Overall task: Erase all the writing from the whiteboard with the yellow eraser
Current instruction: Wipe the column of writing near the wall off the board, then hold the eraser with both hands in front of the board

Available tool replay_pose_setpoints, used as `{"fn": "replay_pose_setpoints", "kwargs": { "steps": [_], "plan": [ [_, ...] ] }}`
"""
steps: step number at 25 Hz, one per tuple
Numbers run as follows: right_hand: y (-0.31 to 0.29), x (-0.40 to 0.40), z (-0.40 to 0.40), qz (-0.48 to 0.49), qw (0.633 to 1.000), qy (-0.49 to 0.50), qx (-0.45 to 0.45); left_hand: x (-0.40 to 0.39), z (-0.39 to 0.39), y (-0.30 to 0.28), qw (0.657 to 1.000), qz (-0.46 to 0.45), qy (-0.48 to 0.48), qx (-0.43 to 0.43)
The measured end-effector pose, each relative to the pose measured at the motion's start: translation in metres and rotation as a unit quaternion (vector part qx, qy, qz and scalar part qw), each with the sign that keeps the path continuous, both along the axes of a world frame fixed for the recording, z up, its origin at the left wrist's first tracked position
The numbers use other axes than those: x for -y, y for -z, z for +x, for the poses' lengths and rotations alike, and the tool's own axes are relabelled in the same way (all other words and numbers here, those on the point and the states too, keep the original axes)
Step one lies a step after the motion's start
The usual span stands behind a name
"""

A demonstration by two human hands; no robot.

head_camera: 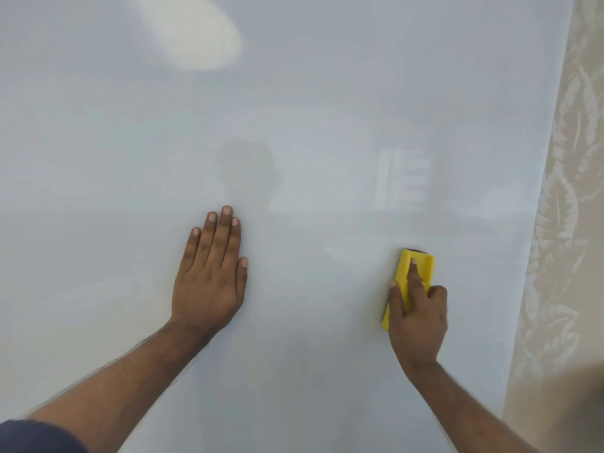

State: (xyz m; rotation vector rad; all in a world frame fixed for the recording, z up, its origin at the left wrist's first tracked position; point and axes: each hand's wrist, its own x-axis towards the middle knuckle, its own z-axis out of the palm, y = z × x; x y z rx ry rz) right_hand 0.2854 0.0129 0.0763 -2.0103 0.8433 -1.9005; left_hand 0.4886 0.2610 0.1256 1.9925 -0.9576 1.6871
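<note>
The whiteboard [294,109] fills almost the whole view; its glossy surface shows only faint reflections, and I see no writing on it. My right hand [416,318] grips the yellow eraser [421,264] and presses it flat against the board at the lower right, with the index finger stretched along its back. A dark felt edge shows at the eraser's top. My left hand [210,273] lies flat on the board left of centre, fingers together and pointing up, holding nothing.
A beige curtain or wallpaper with a leaf pattern [565,223] runs down the right side, just past the board's right edge. A bright light reflection [196,37] sits near the board's top.
</note>
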Motion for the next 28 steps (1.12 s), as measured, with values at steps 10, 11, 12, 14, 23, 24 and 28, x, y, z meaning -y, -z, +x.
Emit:
{"fn": "replay_pose_setpoints", "kwargs": {
  "steps": [10, 11, 12, 14, 23, 24, 28],
  "plan": [
    [-0.029, -0.141, 0.069, -0.237, 0.950, -0.084, -0.185, -0.018, 0.002, -0.001, 0.998, 0.037, 0.032, 0.036],
    [-0.026, -0.146, 0.066, -0.255, 0.938, -0.097, -0.213, -0.020, 0.000, -0.002, 0.998, 0.043, 0.041, 0.036],
    [-0.024, -0.150, 0.063, -0.266, 0.927, -0.113, -0.239, -0.023, -0.001, -0.003, 0.997, 0.050, 0.049, 0.031],
    [-0.025, -0.152, 0.052, -0.264, 0.913, -0.140, -0.280, -0.028, -0.006, -0.006, 0.995, 0.061, 0.073, 0.019],
    [-0.029, -0.125, -0.027, -0.238, 0.900, -0.091, -0.354, -0.013, -0.057, -0.007, 0.894, 0.323, 0.312, -0.008],
    [-0.029, -0.121, -0.037, -0.231, 0.903, -0.074, -0.354, -0.004, -0.064, -0.005, 0.892, 0.323, 0.317, -0.014],
    [-0.032, -0.103, -0.086, -0.185, 0.920, -0.024, -0.345, 0.041, -0.095, -0.007, 0.872, 0.314, 0.372, -0.052]
  ]
}}
